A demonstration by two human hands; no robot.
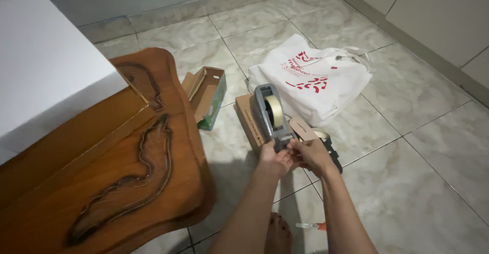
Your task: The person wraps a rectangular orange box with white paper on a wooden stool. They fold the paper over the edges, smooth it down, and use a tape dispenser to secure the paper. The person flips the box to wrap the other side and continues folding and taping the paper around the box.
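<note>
A grey tape dispenser (265,112) with a roll of pale tape (276,110) rests on a brown cardboard box (248,121) on the tiled floor. My left hand (273,158) holds the near end of the dispenser from the left. My right hand (311,154) is beside it, fingers pinching at the dispenser's front end where the tape comes out. Under my right hand lies a sandal (305,130) with a dark sole. Whether tape is between my fingers is too small to tell.
A white cloth bag (316,78) with red print lies behind the dispenser. An open cardboard box (206,95) with a green side sits to the left. A carved wooden table (117,172) with a white box (46,65) on it fills the left. My foot (277,233) and a small orange-handled tool (311,226) are near.
</note>
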